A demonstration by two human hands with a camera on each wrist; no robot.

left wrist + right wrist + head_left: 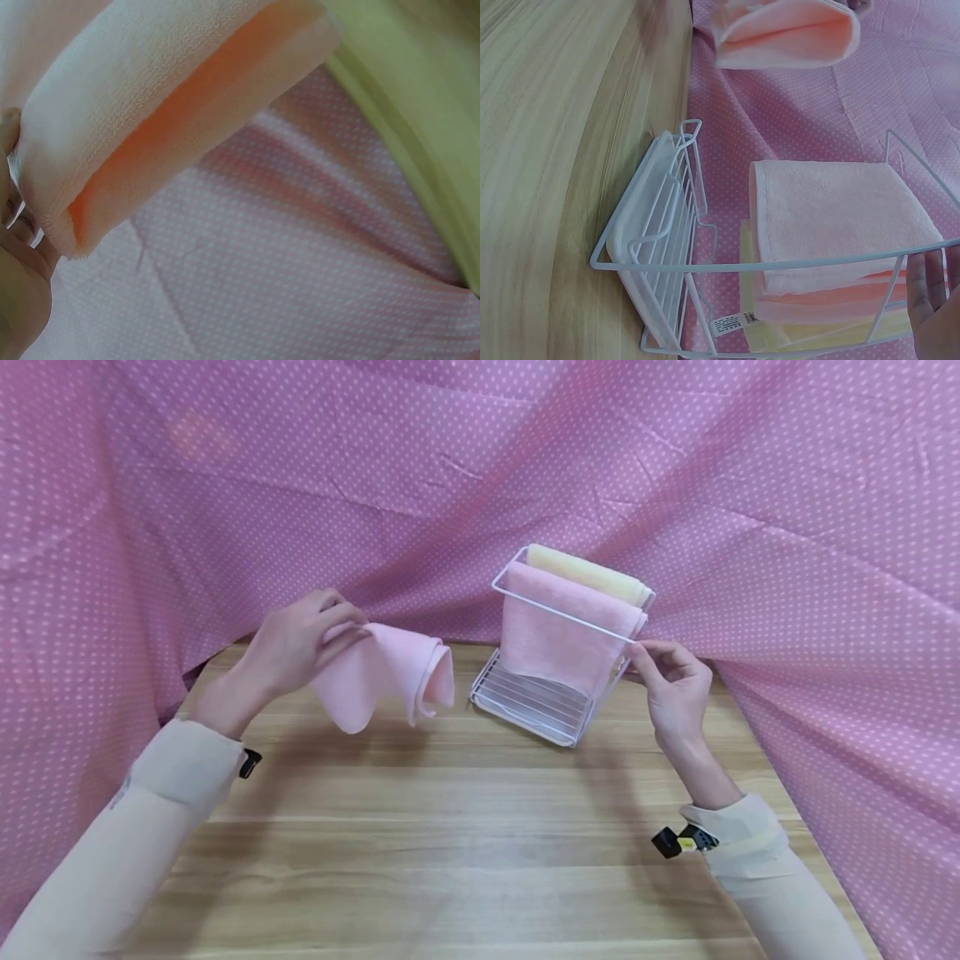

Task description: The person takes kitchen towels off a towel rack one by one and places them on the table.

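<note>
- Fingers of my left hand (300, 639) grip the loose pink towel (397, 660) by one end, and it droops off to the side, raised over the tabletop (420, 860) and apart from the rack (528, 700).
- With my right hand (681, 693) I pinch the rack's front rail at its near corner; the head view shows thumb and finger meeting there, while the right wrist view shows fingers against the wire.
- Hung inside the white wire rack are a pink towel (551, 647) and, behind it, a yellow towel (588, 572).
- Only from the right wrist do I clearly see the printed label (735, 324) beside the towels' edges, and the hung pink towel's layered folds.
- That same view shows the white tray (641, 202) under the rack's wires from the side, and the loose towel's open fold facing the camera.
- Close up, the left wrist view gives me the loose towel's fuzzy weave and deep crease, but leaves out the rack.
- Across the back, the spotted pink curtain (337, 468) hangs; its full spread shows best in the head view.
</note>
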